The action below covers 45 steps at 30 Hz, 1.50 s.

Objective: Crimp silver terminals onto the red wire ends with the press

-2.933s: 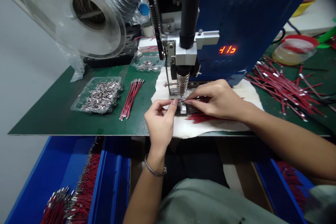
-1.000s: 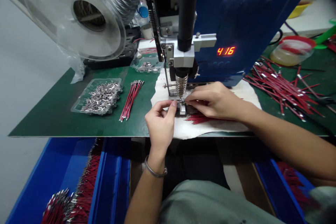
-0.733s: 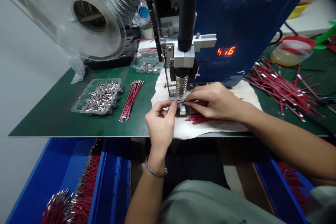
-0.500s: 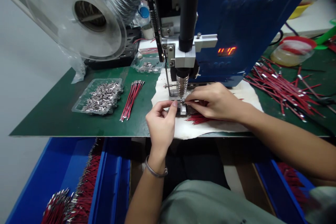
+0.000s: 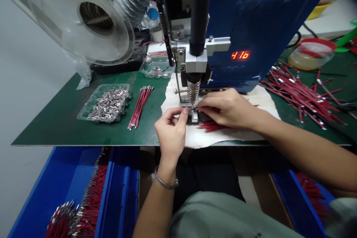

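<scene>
My left hand [image 5: 170,130] pinches something small at the fixture [image 5: 193,115] under the machine's coiled tip [image 5: 192,91]; what it holds is too small to name. From the right, my right hand [image 5: 227,107] reaches the same spot, fingers closed on thin red wires [image 5: 211,125] that trail under the palm onto a white cloth [image 5: 203,137]. The two sets of fingertips almost meet beneath the tip.
A blue machine [image 5: 259,22] with red number displays stands behind. On the green mat [image 5: 55,126] lie a clear tray of metal terminals [image 5: 107,103], a small wire bundle [image 5: 140,105] and a heap of red wires [image 5: 299,95]. Blue bins [image 5: 69,193] below hold finished wires. A clear reel [image 5: 80,15] hangs at upper left.
Both hands stay at the fixture in the same pinch. The lower red display flickers between readings near 416. The view shifts slightly.
</scene>
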Motion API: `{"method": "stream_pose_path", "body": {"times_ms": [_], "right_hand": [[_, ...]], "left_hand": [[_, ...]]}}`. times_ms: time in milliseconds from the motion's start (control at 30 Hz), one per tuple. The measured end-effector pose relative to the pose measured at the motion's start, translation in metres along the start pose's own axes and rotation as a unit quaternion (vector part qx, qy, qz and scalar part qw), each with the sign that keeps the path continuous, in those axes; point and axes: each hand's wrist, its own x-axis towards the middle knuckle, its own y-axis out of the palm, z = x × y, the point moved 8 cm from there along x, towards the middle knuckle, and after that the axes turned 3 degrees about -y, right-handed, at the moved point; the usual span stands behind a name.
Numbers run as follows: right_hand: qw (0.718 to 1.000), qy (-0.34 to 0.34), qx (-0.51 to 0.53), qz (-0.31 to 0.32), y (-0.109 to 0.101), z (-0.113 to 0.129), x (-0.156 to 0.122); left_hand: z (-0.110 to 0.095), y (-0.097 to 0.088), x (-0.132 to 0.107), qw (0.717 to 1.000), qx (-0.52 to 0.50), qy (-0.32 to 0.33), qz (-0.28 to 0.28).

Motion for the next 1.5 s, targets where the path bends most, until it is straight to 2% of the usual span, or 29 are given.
{"method": "stream_pose_path", "body": {"times_ms": [867,1133,1500], "right_hand": [[1.0,-0.011,-0.02,0.001,0.0,0.001,-0.002],[0.997,-0.017,-0.076,0.008,0.001,0.003,-0.003],[0.987,-0.059,-0.146,-0.014,0.0,0.012,-0.004]], "left_hand": [[0.0,0.0,0.001,1.0,0.009,0.003,-0.004],[0.001,-0.001,0.0,1.0,0.002,-0.004,-0.008],[0.001,-0.001,0.0,1.0,0.007,0.001,-0.005]]}}
